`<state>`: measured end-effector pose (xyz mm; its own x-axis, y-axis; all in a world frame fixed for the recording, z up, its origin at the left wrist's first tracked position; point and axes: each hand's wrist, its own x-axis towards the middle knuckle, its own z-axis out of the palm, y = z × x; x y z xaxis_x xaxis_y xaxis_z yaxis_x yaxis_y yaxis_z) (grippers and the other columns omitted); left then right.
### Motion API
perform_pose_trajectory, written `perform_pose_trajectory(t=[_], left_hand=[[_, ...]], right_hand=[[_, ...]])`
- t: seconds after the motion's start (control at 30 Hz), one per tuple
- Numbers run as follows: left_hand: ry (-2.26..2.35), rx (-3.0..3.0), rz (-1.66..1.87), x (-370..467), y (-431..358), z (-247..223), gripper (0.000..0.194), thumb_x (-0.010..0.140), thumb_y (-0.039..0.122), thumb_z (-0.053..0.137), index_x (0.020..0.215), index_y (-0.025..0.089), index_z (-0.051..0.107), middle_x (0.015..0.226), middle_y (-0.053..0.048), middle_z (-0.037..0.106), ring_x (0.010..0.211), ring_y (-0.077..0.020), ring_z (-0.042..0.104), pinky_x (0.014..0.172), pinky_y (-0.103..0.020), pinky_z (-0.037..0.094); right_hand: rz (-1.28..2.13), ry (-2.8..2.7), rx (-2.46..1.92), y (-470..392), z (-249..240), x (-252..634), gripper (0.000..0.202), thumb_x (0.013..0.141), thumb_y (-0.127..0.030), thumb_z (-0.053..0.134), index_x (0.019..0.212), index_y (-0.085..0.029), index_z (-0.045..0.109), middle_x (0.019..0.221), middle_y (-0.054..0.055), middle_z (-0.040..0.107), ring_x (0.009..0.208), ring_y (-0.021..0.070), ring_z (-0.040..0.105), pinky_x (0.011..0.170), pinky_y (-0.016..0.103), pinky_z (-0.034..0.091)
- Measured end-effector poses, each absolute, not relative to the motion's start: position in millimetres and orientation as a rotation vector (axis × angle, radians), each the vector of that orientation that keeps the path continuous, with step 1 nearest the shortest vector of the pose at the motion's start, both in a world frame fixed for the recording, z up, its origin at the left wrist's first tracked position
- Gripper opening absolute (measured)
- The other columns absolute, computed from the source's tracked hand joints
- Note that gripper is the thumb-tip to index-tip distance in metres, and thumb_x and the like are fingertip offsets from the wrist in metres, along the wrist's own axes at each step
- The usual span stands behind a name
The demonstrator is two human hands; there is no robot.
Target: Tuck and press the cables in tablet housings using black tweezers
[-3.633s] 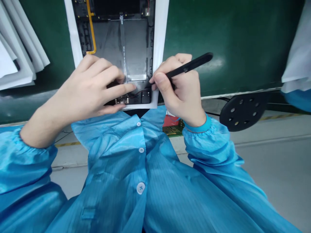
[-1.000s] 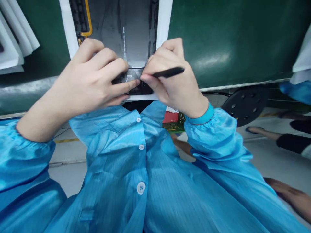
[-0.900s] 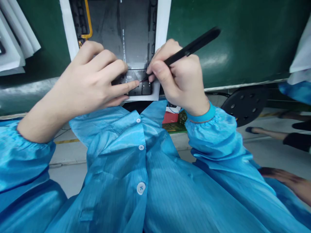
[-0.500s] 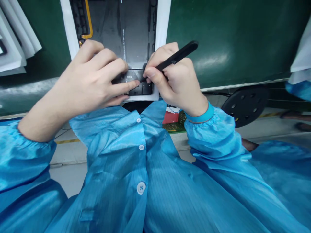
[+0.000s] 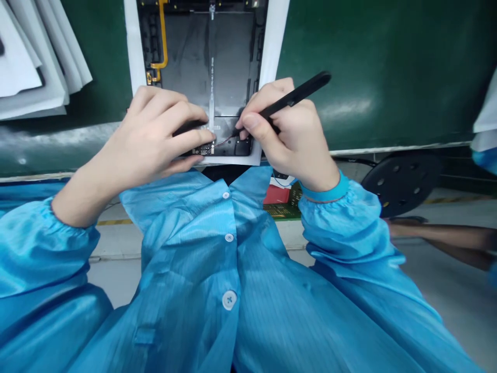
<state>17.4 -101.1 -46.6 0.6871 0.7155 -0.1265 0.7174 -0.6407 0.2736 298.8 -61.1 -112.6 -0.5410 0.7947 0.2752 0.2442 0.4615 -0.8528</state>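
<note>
Flat and dark, an opened tablet housing (image 5: pixel 233 67) lies on a white sheet (image 5: pixel 269 62) at the table's near edge. A pale flex cable (image 5: pixel 212 77) runs down its middle, and an orange flex cable (image 5: pixel 163 41) runs along its left side. My left hand (image 5: pixel 163 129) rests over the lower left of the housing, fingers extended, the index fingertip beside a small circuit board (image 5: pixel 204 149). My right hand (image 5: pixel 285 127) grips black tweezers (image 5: pixel 298 93) like a pen. Their tip points down near a thin reddish wire (image 5: pixel 224 141); whether it pinches the wire I cannot tell.
White sheets (image 5: pixel 42 67) are stacked at the left on the green mat (image 5: pixel 349 62). A black round stool seat (image 5: pixel 399 181) stands below the table's edge at right. Under the table lie a red item (image 5: pixel 276 194) and green circuit boards (image 5: pixel 281 211). Another person's limb (image 5: pixel 446 233) shows at right.
The view has shifted, so the housing and both hands appear farther right and slightly lower. My left index finger has drawn back a little from the tweezer tip, and the reddish wire now shows between them.
</note>
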Motion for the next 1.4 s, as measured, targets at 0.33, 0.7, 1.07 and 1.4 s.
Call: perform_pose_trajectory(t=[0.33,0.7,1.07,1.4], left_hand=[[1.654,1.885,0.470,17,-119,-5,0.058,0.102,0.061,0.069,0.156,0.041,0.061,0.168,0.009,0.051,0.164,-0.0323,0.042,0.141,-0.054,0.036],[1.991,0.737,0.489,26,-73,25,0.028,0.110,0.033,0.054,0.132,0.021,0.066,0.106,0.001,0.077,0.107,-0.0191,0.076,0.121,-0.046,0.055],[1.978,0.955,0.466,9,-53,5,0.030,0.108,0.041,0.073,0.117,0.012,0.070,0.105,-0.005,0.071,0.088,-0.0137,0.070,0.080,-0.028,0.064],[1.793,1.146,0.828,-18,-58,50,0.033,0.106,0.027,0.075,0.135,0.014,0.067,0.105,-0.004,0.074,0.085,-0.0134,0.072,0.079,-0.027,0.064]], right_hand=[[1.268,-1.181,-0.857,-73,-112,308,0.034,0.104,-0.059,0.073,0.090,-0.028,0.069,0.095,0.000,0.075,0.089,0.0146,0.073,0.091,0.030,0.061],[1.823,-0.645,-0.804,-95,-103,322,0.039,0.093,-0.060,0.087,0.088,-0.026,0.069,0.140,0.000,0.080,0.147,0.0277,0.069,0.124,0.053,0.057],[2.029,-0.638,-0.817,-85,-82,312,0.045,0.078,-0.061,0.098,0.075,-0.022,0.075,0.139,0.016,0.081,0.157,0.0385,0.058,0.131,0.059,0.048],[2.098,-0.646,-0.770,-80,-67,269,0.045,0.074,-0.060,0.100,0.073,-0.026,0.072,0.139,0.013,0.082,0.157,0.0323,0.059,0.132,0.049,0.043]])
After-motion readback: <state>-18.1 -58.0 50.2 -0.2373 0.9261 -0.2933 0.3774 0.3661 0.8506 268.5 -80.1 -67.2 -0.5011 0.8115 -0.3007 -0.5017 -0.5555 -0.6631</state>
